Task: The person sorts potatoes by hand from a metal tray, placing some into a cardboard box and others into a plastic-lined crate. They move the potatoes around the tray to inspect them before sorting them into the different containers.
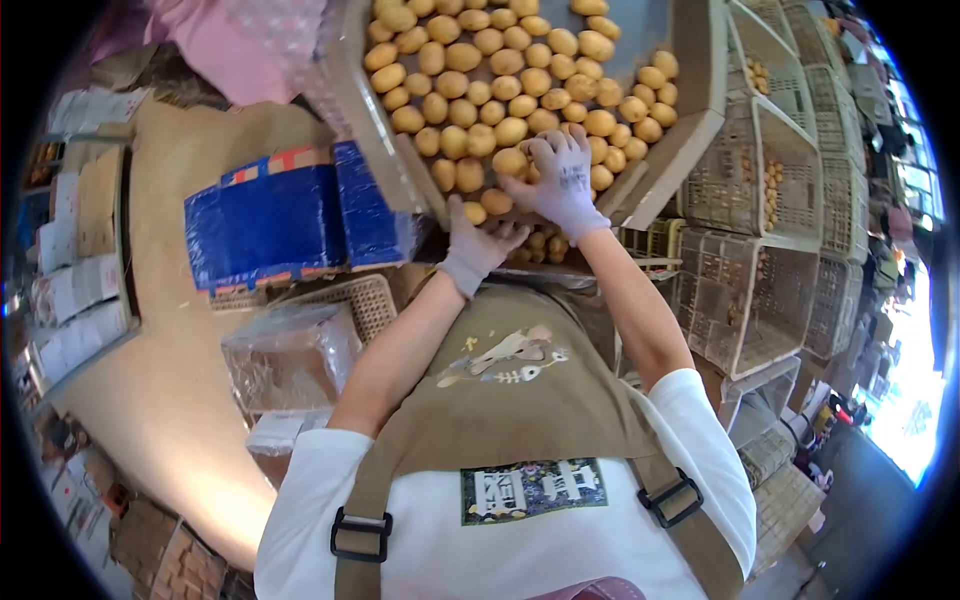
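Note:
Yellow-brown oval produce, which looks like small potatoes (pixel 460 112), lies across a grey sorting tray (pixel 645 28) with raised sides. My right hand (pixel 563 183), in a pale glove, rests over them near the tray's narrow front end. Its thumb and fingers are apart, beside a potato (pixel 509 162). At the left of that front end is my left hand (pixel 474 250), gloved too, with thumb and fingers spread below a potato (pixel 474 213). More potatoes (pixel 540 246) show under the front end, partly hidden by my hands.
Stacked plastic crates (pixel 715 290) line the right side, some with potatoes inside. To the left stand a blue wrapped box (pixel 265 225), a clear-wrapped carton (pixel 290 350) and a woven-pattern basket (pixel 370 303). Bubble wrap (pixel 290 45) hangs by the tray's left side.

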A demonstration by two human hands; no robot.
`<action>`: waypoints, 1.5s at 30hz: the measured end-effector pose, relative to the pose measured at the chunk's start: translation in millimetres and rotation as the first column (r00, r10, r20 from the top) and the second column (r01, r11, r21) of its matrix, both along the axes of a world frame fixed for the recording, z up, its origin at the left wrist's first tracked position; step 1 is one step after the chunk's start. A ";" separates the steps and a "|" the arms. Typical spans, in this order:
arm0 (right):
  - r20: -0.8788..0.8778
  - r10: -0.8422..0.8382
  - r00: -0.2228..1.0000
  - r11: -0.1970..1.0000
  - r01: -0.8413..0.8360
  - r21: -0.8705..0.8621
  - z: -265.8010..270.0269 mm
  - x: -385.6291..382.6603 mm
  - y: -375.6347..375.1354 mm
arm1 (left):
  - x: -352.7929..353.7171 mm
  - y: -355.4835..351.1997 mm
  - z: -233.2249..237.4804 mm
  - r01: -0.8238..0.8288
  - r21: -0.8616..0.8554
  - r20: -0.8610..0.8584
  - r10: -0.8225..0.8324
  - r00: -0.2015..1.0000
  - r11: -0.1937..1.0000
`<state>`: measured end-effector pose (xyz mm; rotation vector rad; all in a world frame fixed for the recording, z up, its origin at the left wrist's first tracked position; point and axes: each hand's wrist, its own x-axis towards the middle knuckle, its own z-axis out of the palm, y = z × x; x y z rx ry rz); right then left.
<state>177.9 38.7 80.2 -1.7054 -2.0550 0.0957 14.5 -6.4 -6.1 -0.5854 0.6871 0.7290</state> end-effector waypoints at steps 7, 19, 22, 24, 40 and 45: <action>0.224 -0.823 0.522 0.563 0.696 0.447 103.5 214.9 -3.7 | 0.4 -0.6 -7.7 0.042 0.065 0.064 -0.046 0.997 0.997; 0.159 0.021 0.987 0.837 0.070 -0.543 32.9 37.4 -71.9 | -1.6 2.0 -6.8 0.170 0.085 -0.136 -0.157 0.978 0.982; 0.333 -0.104 0.937 0.977 0.158 -0.140 22.0 29.1 -59.8 | -1.7 2.0 3.4 0.289 -0.022 -0.341 -0.279 0.898 0.957; 0.218 -0.056 0.974 0.901 0.143 -0.409 13.2 30.2 -55.8 | -5.6 -0.1 -10.7 0.378 -0.084 -0.433 -0.375 0.819 0.922; 0.039 -0.242 0.970 0.872 0.235 -0.429 5.8 38.3 -13.7 | -2.5 8.0 9.4 0.146 0.232 -0.028 -0.143 0.989 0.962; 0.311 0.045 0.949 0.733 0.181 -0.656 4.0 10.6 -38.6 | -1.3 9.4 8.4 0.135 0.188 0.014 -0.140 0.990 0.973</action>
